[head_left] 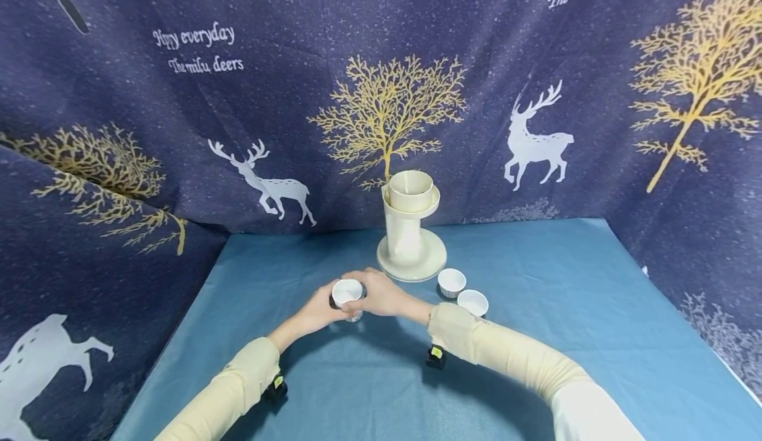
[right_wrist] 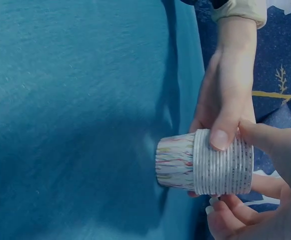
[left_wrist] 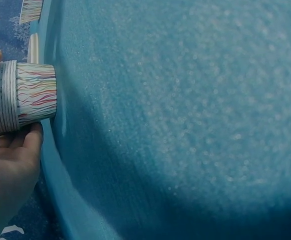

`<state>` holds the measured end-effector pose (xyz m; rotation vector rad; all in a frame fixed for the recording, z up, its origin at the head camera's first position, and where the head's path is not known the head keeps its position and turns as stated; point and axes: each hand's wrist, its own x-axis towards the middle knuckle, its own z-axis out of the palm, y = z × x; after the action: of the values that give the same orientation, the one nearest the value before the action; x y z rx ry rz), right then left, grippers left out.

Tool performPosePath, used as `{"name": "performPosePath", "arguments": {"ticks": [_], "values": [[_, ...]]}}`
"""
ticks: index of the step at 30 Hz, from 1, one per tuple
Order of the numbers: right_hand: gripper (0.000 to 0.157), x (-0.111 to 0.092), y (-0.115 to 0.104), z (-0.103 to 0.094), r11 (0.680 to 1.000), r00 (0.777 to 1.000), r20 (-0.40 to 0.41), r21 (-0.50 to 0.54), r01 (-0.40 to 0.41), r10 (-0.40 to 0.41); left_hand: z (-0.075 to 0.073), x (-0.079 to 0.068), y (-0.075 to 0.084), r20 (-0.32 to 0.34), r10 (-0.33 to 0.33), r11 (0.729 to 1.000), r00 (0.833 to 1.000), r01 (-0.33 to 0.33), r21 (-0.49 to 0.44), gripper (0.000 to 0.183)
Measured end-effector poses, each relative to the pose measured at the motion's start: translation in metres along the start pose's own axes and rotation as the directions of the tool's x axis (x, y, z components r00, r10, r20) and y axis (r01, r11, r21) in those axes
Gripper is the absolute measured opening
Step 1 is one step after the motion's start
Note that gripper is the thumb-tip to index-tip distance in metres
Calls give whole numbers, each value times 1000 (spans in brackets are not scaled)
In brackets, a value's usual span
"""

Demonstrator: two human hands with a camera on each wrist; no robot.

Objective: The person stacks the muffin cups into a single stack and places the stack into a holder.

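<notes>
Blue cloth (head_left: 536, 282) spreads across lower frame; cream stand (head_left: 403, 233) upright near centre, broad-footed, presumably for steadiness. Left hand (head_left: 320, 309) and right hand (head_left: 383, 294), fingers curled round, grip nested cups (head_left: 347, 290) just left of lower centre, likely to stop them slipping apart.

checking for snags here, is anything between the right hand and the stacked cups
Nothing visible stands between them: the right hand grips the stacked cups directly, with the left hand holding their other side.
</notes>
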<state>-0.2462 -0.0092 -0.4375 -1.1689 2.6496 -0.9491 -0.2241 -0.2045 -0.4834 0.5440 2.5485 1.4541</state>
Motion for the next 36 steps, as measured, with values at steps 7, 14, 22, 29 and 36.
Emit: {"name": "performPosePath", "arguments": {"ticks": [7, 14, 22, 29, 36], "values": [[71, -3, 2, 0, 999, 999, 13, -18, -29, 29, -1, 1, 0, -4, 12, 1000, 1000, -12, 1, 61], [62, -17, 11, -3, 996, 997, -1, 47, -82, 82, 3, 1, 1, -29, -32, 999, 999, 33, 22, 58], [52, -39, 17, -19, 981, 990, -28, 142, -133, 138, 4, 3, -1, -60, -48, 998, 997, 50, 31, 59], [38, -68, 22, -34, 983, 994, -51, 159, -90, 99, 5, 2, -1, -98, -59, 996, 993, 65, 57, 60], [28, -91, 30, -52, 992, 994, -92, 118, -49, 60, 8, 1, 0, -113, -87, 994, 990, 94, 59, 62]]}}
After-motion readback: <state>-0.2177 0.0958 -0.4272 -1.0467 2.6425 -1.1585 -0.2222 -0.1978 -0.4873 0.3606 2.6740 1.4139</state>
